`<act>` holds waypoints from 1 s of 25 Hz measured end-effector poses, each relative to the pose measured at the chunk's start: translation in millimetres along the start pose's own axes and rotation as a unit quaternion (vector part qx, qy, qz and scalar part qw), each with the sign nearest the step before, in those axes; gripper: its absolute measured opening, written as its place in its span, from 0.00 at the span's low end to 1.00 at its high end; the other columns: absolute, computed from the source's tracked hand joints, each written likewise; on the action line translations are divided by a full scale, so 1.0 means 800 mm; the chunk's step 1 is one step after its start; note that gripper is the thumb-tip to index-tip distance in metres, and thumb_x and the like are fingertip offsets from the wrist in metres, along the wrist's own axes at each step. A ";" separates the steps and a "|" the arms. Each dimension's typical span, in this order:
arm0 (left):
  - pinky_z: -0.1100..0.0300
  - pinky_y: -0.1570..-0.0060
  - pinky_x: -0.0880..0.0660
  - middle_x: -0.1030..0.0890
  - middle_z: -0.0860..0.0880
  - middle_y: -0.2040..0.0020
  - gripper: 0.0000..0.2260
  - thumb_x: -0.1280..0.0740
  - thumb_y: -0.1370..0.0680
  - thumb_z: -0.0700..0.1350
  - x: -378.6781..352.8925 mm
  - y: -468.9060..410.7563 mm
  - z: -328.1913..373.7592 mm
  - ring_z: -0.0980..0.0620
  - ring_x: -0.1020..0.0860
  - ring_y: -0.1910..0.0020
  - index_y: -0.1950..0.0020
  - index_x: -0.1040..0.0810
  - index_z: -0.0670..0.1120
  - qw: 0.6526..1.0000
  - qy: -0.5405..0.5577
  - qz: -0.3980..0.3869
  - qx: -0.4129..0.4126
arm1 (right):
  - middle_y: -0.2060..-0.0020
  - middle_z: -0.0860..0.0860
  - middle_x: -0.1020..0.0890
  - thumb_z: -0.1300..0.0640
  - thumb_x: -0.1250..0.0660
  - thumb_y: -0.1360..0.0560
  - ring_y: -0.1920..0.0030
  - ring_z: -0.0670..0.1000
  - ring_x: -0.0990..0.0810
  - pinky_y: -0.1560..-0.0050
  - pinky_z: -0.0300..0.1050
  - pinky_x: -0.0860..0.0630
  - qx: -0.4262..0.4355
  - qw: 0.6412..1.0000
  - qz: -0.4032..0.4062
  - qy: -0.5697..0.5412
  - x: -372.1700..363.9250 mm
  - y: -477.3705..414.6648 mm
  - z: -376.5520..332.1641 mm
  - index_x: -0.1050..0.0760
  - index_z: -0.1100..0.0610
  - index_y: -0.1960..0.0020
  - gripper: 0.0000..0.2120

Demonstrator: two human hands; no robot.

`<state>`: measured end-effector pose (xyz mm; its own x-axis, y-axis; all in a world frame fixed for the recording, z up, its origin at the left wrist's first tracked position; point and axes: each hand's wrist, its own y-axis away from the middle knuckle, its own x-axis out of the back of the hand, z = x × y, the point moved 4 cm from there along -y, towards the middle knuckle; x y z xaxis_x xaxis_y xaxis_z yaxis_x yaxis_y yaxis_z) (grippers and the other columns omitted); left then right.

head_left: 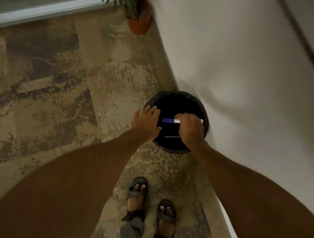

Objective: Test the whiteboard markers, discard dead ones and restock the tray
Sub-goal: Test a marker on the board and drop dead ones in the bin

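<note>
1. The right hand [190, 128] is curled round a whiteboard marker [169, 120] and holds it level over the mouth of a round black bin [168, 149].
2. The marker's blue cap points left, toward the other hand, and a short white end shows past the knuckles on the right.
3. The left hand [147, 119] is spread with fingers fairly straight and holds nothing. It lies over the bin's left rim, but whether it touches the rim cannot be told.
4. A thin pale sliver lies inside the bin, too dim to name.
5. The bin stands on patterned carpet [58, 88] against a white wall [237, 59].
6. A potted plant [138, 23] sits farther along in the corner.
7. Two sandalled feet [136, 194] stand below the bin.
</note>
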<state>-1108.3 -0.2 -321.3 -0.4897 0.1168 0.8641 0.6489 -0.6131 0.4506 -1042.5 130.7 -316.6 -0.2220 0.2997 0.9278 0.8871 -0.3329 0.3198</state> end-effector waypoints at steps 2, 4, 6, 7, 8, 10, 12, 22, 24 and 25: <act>0.46 0.26 0.49 0.44 0.47 0.23 0.29 0.37 0.21 0.52 -0.012 -0.010 -0.009 0.46 0.48 0.24 0.25 0.43 0.45 1.000 0.008 -0.009 0.000 | 0.46 0.57 0.19 0.64 0.42 0.23 0.44 0.59 0.23 0.33 0.49 0.37 -0.016 0.999 0.003 -0.033 -0.020 -0.012 0.010 0.24 0.56 0.37 0.17; 0.45 0.26 0.48 0.44 0.47 0.23 0.29 0.36 0.21 0.52 -0.016 -0.014 -0.016 0.46 0.47 0.24 0.25 0.43 0.45 1.000 0.007 -0.011 -0.003 | 0.44 0.56 0.19 0.65 0.42 0.23 0.42 0.59 0.24 0.28 0.48 0.44 -0.033 0.997 0.013 -0.074 -0.031 -0.019 0.017 0.24 0.56 0.36 0.18; 0.45 0.26 0.49 0.44 0.47 0.23 0.28 0.37 0.21 0.52 -0.017 -0.015 -0.021 0.46 0.48 0.24 0.25 0.43 0.45 1.000 0.004 -0.013 -0.001 | 0.45 0.56 0.19 0.67 0.42 0.24 0.42 0.59 0.24 0.26 0.48 0.44 -0.044 0.995 0.014 -0.094 -0.032 -0.019 0.018 0.24 0.57 0.37 0.18; 0.45 0.26 0.49 0.44 0.47 0.23 0.28 0.37 0.21 0.52 -0.016 -0.013 -0.023 0.46 0.48 0.24 0.25 0.43 0.45 1.000 0.002 -0.014 0.000 | 0.46 0.57 0.19 0.67 0.41 0.24 0.44 0.59 0.23 0.26 0.49 0.44 -0.047 0.994 0.014 -0.098 -0.031 -0.018 0.018 0.24 0.57 0.37 0.18; 0.45 0.26 0.50 0.44 0.47 0.23 0.28 0.37 0.21 0.52 -0.014 -0.011 -0.022 0.46 0.49 0.23 0.25 0.44 0.45 1.000 0.001 -0.014 0.001 | 0.48 0.57 0.18 0.68 0.40 0.25 0.45 0.59 0.22 0.26 0.49 0.43 -0.047 0.994 0.016 -0.096 -0.026 -0.016 0.017 0.25 0.57 0.36 0.19; 0.44 0.26 0.51 0.45 0.47 0.22 0.29 0.38 0.21 0.52 -0.004 -0.002 -0.019 0.46 0.50 0.23 0.24 0.45 0.45 1.000 0.004 -0.018 0.003 | 0.50 0.56 0.18 0.66 0.38 0.25 0.46 0.59 0.22 0.27 0.50 0.41 -0.050 0.994 0.022 -0.091 -0.014 -0.012 0.014 0.26 0.56 0.36 0.19; 0.45 0.26 0.52 0.46 0.47 0.22 0.29 0.38 0.20 0.52 0.012 0.007 -0.013 0.46 0.50 0.23 0.24 0.45 0.45 1.000 0.012 -0.017 0.003 | 0.50 0.55 0.18 0.62 0.37 0.24 0.46 0.58 0.22 0.29 0.51 0.38 -0.049 0.994 0.028 -0.093 0.004 -0.006 0.008 0.26 0.56 0.35 0.17; 0.44 0.26 0.50 0.46 0.48 0.22 0.27 0.45 0.18 0.55 0.157 0.085 0.043 0.47 0.49 0.23 0.23 0.47 0.45 0.998 -0.034 0.032 -0.038 | 0.32 0.56 0.29 0.44 0.46 0.20 0.32 0.56 0.33 0.30 0.52 0.41 -0.046 0.997 0.054 -0.032 0.147 0.085 -0.044 0.36 0.57 0.28 0.25; 0.44 0.26 0.51 0.47 0.48 0.22 0.27 0.47 0.18 0.56 0.189 0.105 0.056 0.47 0.50 0.23 0.23 0.48 0.45 0.997 -0.050 0.040 -0.049 | 0.31 0.55 0.31 0.42 0.49 0.19 0.31 0.56 0.34 0.30 0.52 0.41 -0.065 0.995 0.065 -0.031 0.175 0.109 -0.050 0.38 0.56 0.27 0.26; 0.45 0.26 0.52 0.48 0.48 0.22 0.28 0.47 0.18 0.56 0.202 0.113 0.062 0.47 0.51 0.23 0.22 0.49 0.45 0.996 -0.057 0.039 -0.055 | 0.31 0.55 0.31 0.41 0.50 0.20 0.31 0.56 0.33 0.30 0.52 0.40 -0.073 0.994 0.075 -0.029 0.187 0.119 -0.052 0.38 0.56 0.27 0.27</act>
<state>-1100.0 2.2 -130.1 -0.3674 0.1494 0.9180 0.6119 -0.7045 0.3595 -1007.8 106.6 -139.3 -0.0634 0.2864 0.9560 0.8392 -0.5032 0.2064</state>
